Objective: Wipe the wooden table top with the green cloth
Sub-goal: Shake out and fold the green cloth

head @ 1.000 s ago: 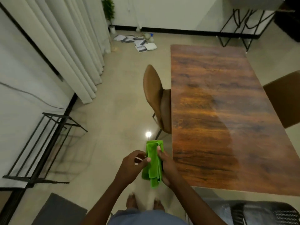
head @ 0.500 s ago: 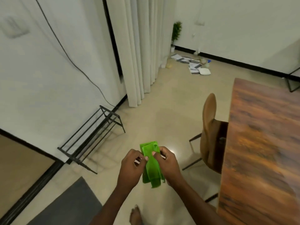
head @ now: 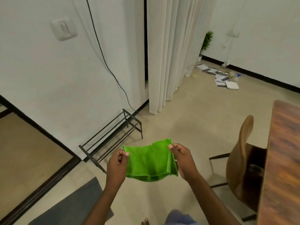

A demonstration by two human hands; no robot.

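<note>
Head view: left hand [head: 117,164] and right hand [head: 181,159] pinch cloth [head: 149,159] corners above open floor [head: 186,119]; table [head: 284,159] edge well apart, right

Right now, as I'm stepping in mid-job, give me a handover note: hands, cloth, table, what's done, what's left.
Left hand pinches the cloth at its top left corner; right hand pinches its right edge.
Cloth hangs spread between them over the floor, clear of the table, which is to the right, a chair at its side.
Done: cloth in hand and spread.
Left: turn to the table, lay the cloth down, wipe the whole top.
</note>
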